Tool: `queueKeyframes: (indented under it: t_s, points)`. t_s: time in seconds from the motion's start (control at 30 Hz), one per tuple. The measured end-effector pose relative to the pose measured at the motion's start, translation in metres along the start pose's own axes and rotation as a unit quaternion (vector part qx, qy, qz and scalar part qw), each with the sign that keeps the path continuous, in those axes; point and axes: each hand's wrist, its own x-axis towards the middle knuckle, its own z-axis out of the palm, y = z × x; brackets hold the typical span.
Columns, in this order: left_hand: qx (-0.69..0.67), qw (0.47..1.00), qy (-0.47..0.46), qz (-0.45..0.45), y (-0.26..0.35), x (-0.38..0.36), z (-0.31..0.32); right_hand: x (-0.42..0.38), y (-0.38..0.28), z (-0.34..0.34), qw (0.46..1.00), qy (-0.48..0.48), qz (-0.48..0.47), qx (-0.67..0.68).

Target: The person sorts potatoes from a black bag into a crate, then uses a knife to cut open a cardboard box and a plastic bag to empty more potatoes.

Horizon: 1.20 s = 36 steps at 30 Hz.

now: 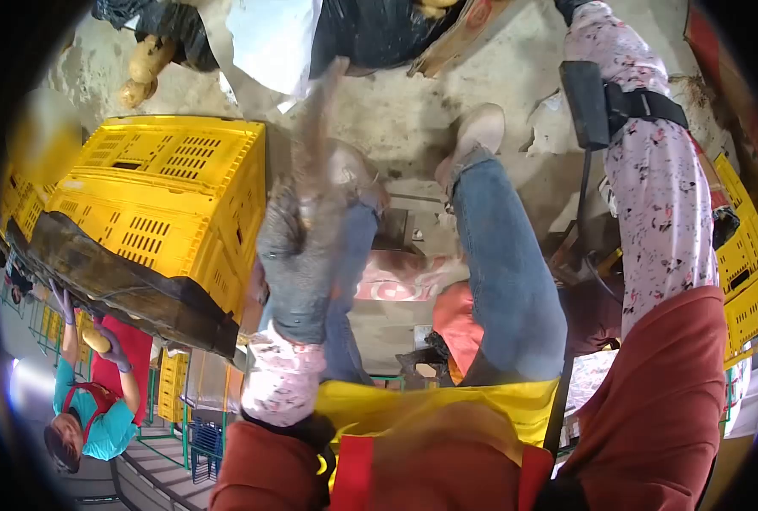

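My left hand (298, 255), in a grey glove, is raised in front of my left leg, beside the stacked yellow crates (225, 213). Motion blur smears its fingers, and a long brownish streak rises above them; whether it is fingers or a held thing, I cannot tell. My right arm stretches up the right side in a floral sleeve, with a black device (585, 104) strapped to it. Only a dark bit of my right hand (571, 7) shows at the top edge; its fingers are hidden.
Potatoes (147, 64) and black plastic (370, 34) lie at the top, near a white sheet (272, 43). More yellow crates (749, 255) stand at the right. At the lower left, a co-worker (106, 400) in a teal shirt holds a potato (96, 341).
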Motion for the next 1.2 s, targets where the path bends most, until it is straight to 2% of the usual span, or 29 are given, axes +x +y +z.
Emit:
queueKeyframes:
  t_s: [0.07, 0.17, 0.2, 0.23, 0.27, 0.3, 0.33, 0.37, 0.43, 0.5, 0.53, 0.57, 0.6, 0.63, 0.67, 0.7, 0.73, 0.77, 0.8, 0.83, 0.87, 0.9, 0.93, 1.07, 1.13, 1.2]
  points:
    - [-0.042, 0.999, -0.004, 0.004, 0.005, 0.005, 0.001, -0.003, -0.014, 0.000, 0.988, 0.005, -0.022, 0.152]
    - [-0.086, 0.995, -0.034, 0.040, 0.027, 0.012, -0.003, -0.001, -0.010, -0.003, 0.996, 0.004, -0.025, 0.089]
    - [-0.211, 0.976, -0.051, -0.018, 0.032, 0.013, -0.008, 0.005, 0.010, 0.004, 0.981, 0.009, -0.028, 0.194]
    - [-0.205, 0.975, -0.085, 0.014, 0.034, 0.013, -0.009, 0.002, -0.003, 0.001, 0.984, 0.002, 0.056, 0.169]
    - [-0.200, 0.971, -0.119, 0.046, 0.037, 0.012, -0.009, 0.003, 0.008, 0.005, 0.984, 0.015, 0.012, 0.178]
    - [-0.196, 0.966, -0.152, 0.077, 0.039, 0.012, -0.010, 0.005, 0.024, 0.009, 0.966, -0.018, -0.044, 0.254]
    - [-0.055, 0.982, -0.099, 0.150, 0.043, 0.013, -0.006, -0.003, 0.017, 0.011, 0.983, 0.027, -0.119, 0.134]
    - [0.083, 0.971, -0.033, 0.220, 0.046, 0.013, -0.005, -0.011, -0.002, 0.013, 0.976, 0.047, -0.043, 0.210]
    - [0.042, 0.964, -0.049, 0.258, 0.048, 0.013, -0.006, -0.020, -0.001, 0.010, 0.986, 0.101, -0.109, 0.075]
    - [0.146, 0.890, -0.049, 0.429, 0.046, 0.018, -0.015, -0.022, 0.013, -0.010, 0.978, 0.094, -0.151, -0.106]
    - [0.150, 0.889, -0.049, 0.429, 0.041, 0.013, -0.018, -0.017, 0.020, -0.015, 0.969, 0.084, -0.164, -0.166]
    - [0.154, 0.890, -0.047, 0.427, 0.033, 0.007, -0.019, -0.018, 0.019, -0.019, 0.966, 0.078, -0.166, -0.182]
    - [0.121, 0.876, -0.062, 0.463, 0.023, 0.000, -0.023, -0.018, 0.017, -0.017, 0.973, 0.067, -0.151, -0.162]
    - [0.084, 0.863, -0.080, 0.491, 0.014, -0.007, -0.026, -0.034, 0.007, -0.008, 0.992, 0.053, -0.106, -0.032]
    - [0.078, 0.856, -0.058, 0.508, 0.006, -0.011, -0.032, -0.048, 0.000, 0.001, 0.992, 0.051, -0.060, 0.100]
    - [0.069, 0.856, -0.047, 0.510, -0.012, -0.020, -0.037, -0.037, 0.028, -0.002, 0.983, 0.043, -0.177, 0.008]
    - [0.066, 0.851, -0.016, 0.522, -0.024, -0.022, -0.038, -0.046, 0.026, -0.002, 0.997, 0.022, -0.070, 0.000]
    - [0.102, 0.843, -0.003, 0.528, -0.024, -0.022, -0.037, -0.050, 0.025, -0.004, 0.994, 0.002, -0.080, 0.078]
    - [0.132, 0.838, 0.006, 0.529, -0.030, -0.027, -0.039, -0.067, 0.014, -0.004, 0.992, 0.021, -0.099, 0.077]
    - [0.124, 0.833, 0.022, 0.538, -0.034, -0.031, -0.049, -0.098, -0.001, -0.010, 0.988, -0.046, -0.069, 0.131]
    - [0.154, 0.846, 0.008, 0.510, -0.037, -0.033, -0.059, -0.128, -0.016, -0.011, 0.989, -0.068, -0.007, 0.129]
    - [0.184, 0.857, -0.007, 0.481, -0.037, -0.033, -0.063, -0.144, -0.016, -0.011, 0.988, -0.036, 0.040, 0.146]
    - [0.174, 0.827, 0.055, 0.531, -0.049, -0.019, -0.061, -0.154, -0.017, -0.012, 0.988, -0.057, 0.058, 0.134]
    - [0.222, 0.813, 0.059, 0.536, -0.059, -0.004, -0.054, -0.158, -0.012, -0.005, 0.987, -0.021, 0.062, 0.145]
    - [0.226, 0.812, 0.063, 0.534, -0.060, 0.004, -0.039, -0.152, 0.001, -0.008, 0.984, -0.044, 0.062, 0.164]
    - [0.181, 0.767, 0.129, 0.602, -0.059, 0.016, -0.029, -0.142, 0.018, -0.010, 0.977, -0.114, 0.037, 0.177]
